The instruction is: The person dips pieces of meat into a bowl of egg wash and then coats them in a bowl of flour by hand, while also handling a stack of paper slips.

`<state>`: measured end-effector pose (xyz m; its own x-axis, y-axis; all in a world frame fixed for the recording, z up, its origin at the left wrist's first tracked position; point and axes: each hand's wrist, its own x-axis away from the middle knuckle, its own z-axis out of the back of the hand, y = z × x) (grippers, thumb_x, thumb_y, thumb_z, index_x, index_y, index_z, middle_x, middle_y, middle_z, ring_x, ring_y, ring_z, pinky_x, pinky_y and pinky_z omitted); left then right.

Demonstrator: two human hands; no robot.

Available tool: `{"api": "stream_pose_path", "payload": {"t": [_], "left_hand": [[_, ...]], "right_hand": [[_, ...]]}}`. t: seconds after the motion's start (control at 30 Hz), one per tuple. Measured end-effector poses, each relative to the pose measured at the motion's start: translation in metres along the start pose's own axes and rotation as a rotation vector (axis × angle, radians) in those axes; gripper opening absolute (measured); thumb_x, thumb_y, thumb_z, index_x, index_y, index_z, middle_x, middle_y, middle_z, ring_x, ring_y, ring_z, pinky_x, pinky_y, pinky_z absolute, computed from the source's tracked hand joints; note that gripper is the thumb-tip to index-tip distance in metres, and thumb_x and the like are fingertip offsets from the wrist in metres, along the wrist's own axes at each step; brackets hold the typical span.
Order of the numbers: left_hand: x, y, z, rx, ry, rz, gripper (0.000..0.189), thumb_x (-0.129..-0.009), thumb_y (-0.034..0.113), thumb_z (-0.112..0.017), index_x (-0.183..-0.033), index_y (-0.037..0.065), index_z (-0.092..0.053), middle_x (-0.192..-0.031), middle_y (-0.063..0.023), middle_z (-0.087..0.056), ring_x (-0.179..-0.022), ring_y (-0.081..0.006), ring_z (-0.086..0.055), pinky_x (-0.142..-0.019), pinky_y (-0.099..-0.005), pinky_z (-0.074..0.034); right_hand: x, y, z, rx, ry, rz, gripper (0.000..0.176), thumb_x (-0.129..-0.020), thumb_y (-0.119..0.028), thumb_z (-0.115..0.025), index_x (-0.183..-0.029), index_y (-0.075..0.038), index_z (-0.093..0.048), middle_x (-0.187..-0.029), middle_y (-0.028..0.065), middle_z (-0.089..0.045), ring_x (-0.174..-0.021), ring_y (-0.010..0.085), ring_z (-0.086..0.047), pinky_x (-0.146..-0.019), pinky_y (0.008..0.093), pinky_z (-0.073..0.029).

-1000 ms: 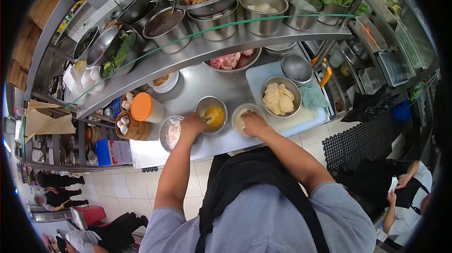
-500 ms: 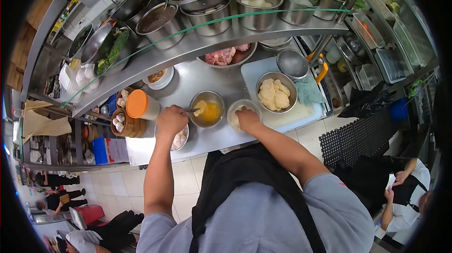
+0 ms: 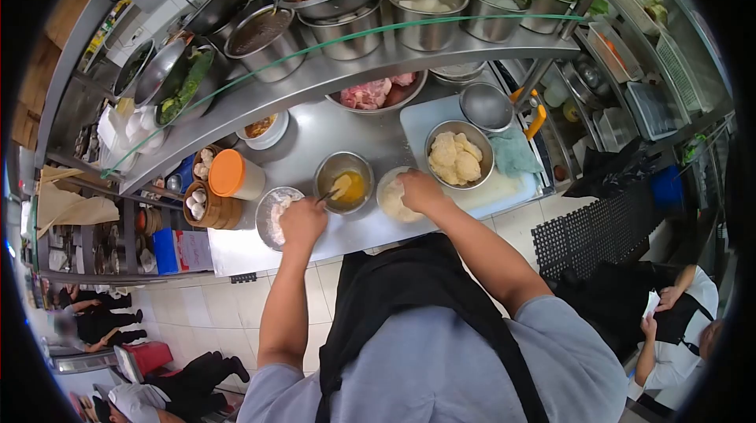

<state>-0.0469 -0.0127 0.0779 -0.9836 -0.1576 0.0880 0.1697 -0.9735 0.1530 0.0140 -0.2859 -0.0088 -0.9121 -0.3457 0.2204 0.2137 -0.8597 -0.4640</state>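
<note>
Egg bowl [image 3: 334, 163] sits on the worktop [image 3: 303, 139] in front of the person, yellow egg [image 3: 356, 187] inside. Left hand [image 3: 303, 220] is just left of it, fingers closed round a thin utensil [image 3: 324, 198] whose far end is in the egg with a pale piece [image 3: 341, 183]; holding it by the handle presumably keeps fingers out of the wet. Right hand [image 3: 420, 191] is at the pale-crumb bowl [image 3: 380, 194], just right of the egg bowl, fingers curled down; fingertips hidden, so cannot tell how far they are open or whether they pinch anything. Powder bowl [image 3: 262, 226] just left of the egg bowl, partly behind the left hand. Lumpy coated pieces [image 3: 457, 157] in a steel bowl, farther right of the egg bowl, by the cutting board [image 3: 417, 117]. Row layout likely keeps reaches short, one hand wet, one dry.

Worktop: shiny metal. Beyond the egg bowl, raw meat [image 3: 368, 94], then a raised steel shelf [image 3: 354, 76] with pots. Room: kitchen, tiled floor [image 3: 236, 305] nearer than the egg bowl; black mat [image 3: 594, 230] and a co-worker holding paper [image 3: 652, 303] well right of it.
</note>
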Motion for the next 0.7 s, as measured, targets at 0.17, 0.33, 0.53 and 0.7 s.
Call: {"api": "stream_pose_path", "payload": {"t": [0.17, 0.33, 0.53, 0.7], "left_hand": [[0.003, -0.006, 0.008, 0.051, 0.011, 0.023, 0.027, -0.088, 0.032, -0.062, -0.087, 0.008, -0.075, -0.086, -0.0184, -0.072, -0.083, -0.039, -0.069, -0.076, -0.0498, -0.054], [0.004, 0.002, 0.026, 0.212, -0.024, -0.041, 0.025, -0.087, 0.03, -0.062, -0.085, 0.009, -0.075, -0.084, -0.0181, -0.071, -0.082, -0.0384, -0.068, -0.077, -0.0484, -0.054], [0.007, 0.073, 0.024, 0.171, -0.21, -0.241, 0.025, -0.088, 0.031, -0.063, -0.093, 0.01, -0.075, -0.089, -0.0168, -0.072, -0.086, -0.0369, -0.069, -0.079, -0.0468, -0.054], [0.008, 0.103, -0.041, -0.047, -0.19, -0.282, 0.03, -0.088, 0.032, -0.063, -0.085, 0.005, -0.074, -0.081, -0.0196, -0.072, -0.08, -0.0342, -0.072, -0.071, -0.046, -0.057]], "right_hand": [[-0.016, 0.029, 0.001, -0.26, 0.014, 0.108, 0.031, -0.078, -0.008, -0.063, -0.107, -0.007, -0.069, -0.107, 0.0186, -0.069, -0.107, 0.0353, -0.063, -0.093, 0.0434, -0.05], [0.001, 0.015, 0.051, -0.38, 0.148, 0.115, 0.027, -0.079, -0.01, -0.063, -0.105, -0.005, -0.069, -0.105, 0.0186, -0.069, -0.102, 0.0351, -0.065, -0.09, 0.0416, -0.052], [-0.015, 0.011, 0.073, -0.515, 0.175, 0.168, 0.023, -0.079, -0.01, -0.062, -0.1, -0.003, -0.069, -0.103, 0.0179, -0.069, -0.096, 0.0328, -0.067, -0.085, 0.0399, -0.053], [-0.034, 0.014, 0.04, -0.172, -0.102, 0.241, 0.024, -0.078, -0.009, -0.061, -0.099, -0.005, -0.071, -0.105, 0.0171, -0.07, -0.105, 0.0333, -0.065, -0.092, 0.0407, -0.051]]}}
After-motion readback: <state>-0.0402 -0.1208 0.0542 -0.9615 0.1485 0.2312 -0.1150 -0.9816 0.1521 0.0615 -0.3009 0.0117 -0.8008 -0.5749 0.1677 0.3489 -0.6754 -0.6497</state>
